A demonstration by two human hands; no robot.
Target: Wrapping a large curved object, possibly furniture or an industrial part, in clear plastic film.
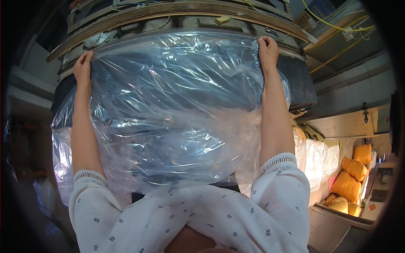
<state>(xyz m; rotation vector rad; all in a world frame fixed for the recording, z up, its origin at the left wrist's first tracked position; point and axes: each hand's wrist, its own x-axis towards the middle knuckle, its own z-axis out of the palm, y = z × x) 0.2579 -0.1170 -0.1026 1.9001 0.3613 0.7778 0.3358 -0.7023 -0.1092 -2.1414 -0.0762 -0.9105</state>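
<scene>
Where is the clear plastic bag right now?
In the head view, the clear plastic bag spans the centre, gripped at its top corners by the left hand and right hand.

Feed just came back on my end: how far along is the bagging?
Done: the clear plastic bag already covers most of the dark folded fabric. In hand: left hand and right hand grip its far edge. Left: the fabric's right end is uncovered.

A plastic bag (168, 109) is lying over a stack of cloth (301, 84) on the bench (177, 10); the left hand (83, 67) is gripping its far left corner, the right hand (267, 49) its far right corner; cushions (352, 177) are sitting to the right, below the bench.
</scene>
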